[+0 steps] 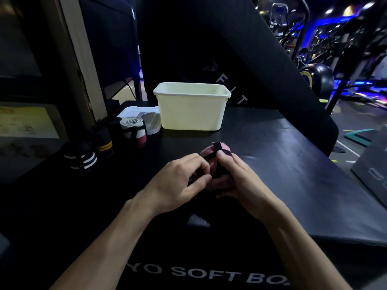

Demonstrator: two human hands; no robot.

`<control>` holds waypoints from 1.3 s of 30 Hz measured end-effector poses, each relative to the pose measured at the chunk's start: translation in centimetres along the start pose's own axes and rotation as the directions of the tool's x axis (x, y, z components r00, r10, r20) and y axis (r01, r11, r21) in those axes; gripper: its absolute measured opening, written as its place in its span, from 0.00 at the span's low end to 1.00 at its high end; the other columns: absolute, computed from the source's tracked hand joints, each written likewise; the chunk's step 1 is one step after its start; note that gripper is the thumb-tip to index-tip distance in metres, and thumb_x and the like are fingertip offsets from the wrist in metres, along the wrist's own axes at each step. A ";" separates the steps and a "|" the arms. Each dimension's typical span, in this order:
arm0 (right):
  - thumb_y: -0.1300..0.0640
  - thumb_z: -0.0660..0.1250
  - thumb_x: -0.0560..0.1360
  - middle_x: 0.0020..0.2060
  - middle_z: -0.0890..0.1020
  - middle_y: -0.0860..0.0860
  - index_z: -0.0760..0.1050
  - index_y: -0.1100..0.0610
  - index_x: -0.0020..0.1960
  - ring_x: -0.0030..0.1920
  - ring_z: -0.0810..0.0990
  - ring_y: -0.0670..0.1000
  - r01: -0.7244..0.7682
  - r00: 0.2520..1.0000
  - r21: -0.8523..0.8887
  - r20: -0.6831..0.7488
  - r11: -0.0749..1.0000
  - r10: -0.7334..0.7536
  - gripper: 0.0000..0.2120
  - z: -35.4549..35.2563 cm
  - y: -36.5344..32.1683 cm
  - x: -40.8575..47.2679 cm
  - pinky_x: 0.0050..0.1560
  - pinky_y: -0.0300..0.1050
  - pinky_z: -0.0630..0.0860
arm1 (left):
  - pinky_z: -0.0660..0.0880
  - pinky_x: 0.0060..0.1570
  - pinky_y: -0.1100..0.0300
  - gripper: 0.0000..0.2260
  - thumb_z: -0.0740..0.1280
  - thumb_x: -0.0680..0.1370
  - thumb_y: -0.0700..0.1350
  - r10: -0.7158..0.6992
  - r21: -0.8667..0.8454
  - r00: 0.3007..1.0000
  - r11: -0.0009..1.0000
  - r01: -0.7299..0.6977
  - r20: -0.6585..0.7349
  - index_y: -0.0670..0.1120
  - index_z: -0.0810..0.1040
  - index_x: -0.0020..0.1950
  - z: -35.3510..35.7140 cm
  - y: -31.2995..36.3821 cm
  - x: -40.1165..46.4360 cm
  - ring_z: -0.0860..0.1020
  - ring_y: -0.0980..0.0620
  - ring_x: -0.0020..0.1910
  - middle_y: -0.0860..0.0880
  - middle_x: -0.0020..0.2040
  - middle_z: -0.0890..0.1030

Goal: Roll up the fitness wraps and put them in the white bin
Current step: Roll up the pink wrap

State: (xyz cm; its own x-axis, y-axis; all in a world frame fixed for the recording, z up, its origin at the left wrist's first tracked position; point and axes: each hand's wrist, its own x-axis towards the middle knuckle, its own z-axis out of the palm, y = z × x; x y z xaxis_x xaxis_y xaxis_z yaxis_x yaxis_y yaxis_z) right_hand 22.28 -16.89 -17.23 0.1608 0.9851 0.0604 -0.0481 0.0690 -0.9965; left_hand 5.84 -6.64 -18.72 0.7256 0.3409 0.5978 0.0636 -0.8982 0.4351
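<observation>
Head view shows your two arms reaching out over a black soft box with white letters on it. Your left hand has its fingers curled in and pinches the side of a wrap. Your right hand is curled round the same wrap, with the thumb pressing on top. The wrap is dark with a bit of pink showing, and you hold it up above the black top, between both hands. It looks partly rolled, but your fingers hide most of it, so you cannot tell how tight it is.

Here is what could go wrong. If you let one hand slip, the roll could spring open and you would have to begin again. If the loose end is not stuck down, it could come undone when you drop it in.

A little farther, on your left, sit more wraps: a black one with white stripes, a black one with yellow stripes, and a grey and red one. These look rolled but are not in the bin yet. A careless reach could knock them off the edge.

Farthest is the white bin, with a white lid lying flat beside it. You must reach well forward, so a weak toss could miss.
</observation>
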 end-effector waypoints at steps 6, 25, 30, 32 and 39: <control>0.44 0.66 0.79 0.42 0.81 0.51 0.75 0.52 0.62 0.37 0.79 0.52 -0.041 0.997 -0.062 -0.065 0.997 0.037 0.16 -0.1 0.1 0.1 0.35 0.45 0.73 | 0.75 0.42 0.47 0.06 0.64 0.78 0.52 -0.005 0.050 1.000 0.999 0.005 -0.003 0.50 0.74 0.46 0.0 0.6 0.2 0.78 0.50 0.41 0.55 0.44 0.76; 0.37 0.65 0.76 0.50 0.84 0.57 0.79 0.57 0.64 0.49 0.82 0.53 -0.213 0.963 0.304 -0.094 0.928 0.252 0.27 -0.9 -0.2 0.4 0.56 0.52 0.75 | 0.78 0.45 0.65 0.03 0.76 0.76 0.39 -0.092 -0.182 0.981 0.982 0.060 -0.172 0.44 0.83 0.47 0.4 1.0 0.5 0.83 0.55 0.42 0.54 0.43 0.83; 0.54 0.65 0.79 0.45 0.81 0.55 0.81 0.55 0.52 0.39 0.79 0.46 -0.088 0.973 0.136 -0.199 0.987 0.115 0.08 -0.2 -0.3 0.2 0.40 0.46 0.80 | 0.78 0.42 0.54 0.01 0.71 0.75 0.44 -0.001 0.056 0.977 0.998 0.014 -0.212 0.48 0.80 0.45 1.1 1.5 0.4 0.79 0.57 0.39 0.56 0.42 0.79; 0.56 0.66 0.79 0.41 0.81 0.53 0.83 0.51 0.48 0.38 0.77 0.45 -0.020 0.993 0.024 -0.115 1.000 0.022 0.07 0.3 -0.4 -0.1 0.39 0.43 0.78 | 0.77 0.40 0.50 0.03 0.68 0.74 0.46 0.019 0.142 0.977 0.990 0.012 -0.214 0.48 0.78 0.45 1.2 1.4 0.5 0.78 0.53 0.39 0.55 0.42 0.78; 0.53 0.69 0.79 0.55 0.84 0.60 0.77 0.51 0.63 0.47 0.84 0.53 0.025 0.987 -0.006 -0.156 1.000 -0.026 0.13 0.7 0.3 0.0 0.42 0.49 0.80 | 0.77 0.37 0.47 0.06 0.64 0.75 0.49 -0.009 0.182 0.984 0.982 0.042 -0.178 0.48 0.76 0.48 0.5 1.0 0.4 0.77 0.49 0.39 0.54 0.44 0.76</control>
State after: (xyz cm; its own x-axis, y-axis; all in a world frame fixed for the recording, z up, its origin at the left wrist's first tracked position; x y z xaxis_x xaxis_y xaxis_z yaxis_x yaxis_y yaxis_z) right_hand 21.59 -16.79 -17.52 0.3139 0.9464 0.0760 -0.0379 0.0925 -0.9950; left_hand 6.53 -7.51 -18.40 0.5912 0.3930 0.7043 0.2179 -0.9186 0.3296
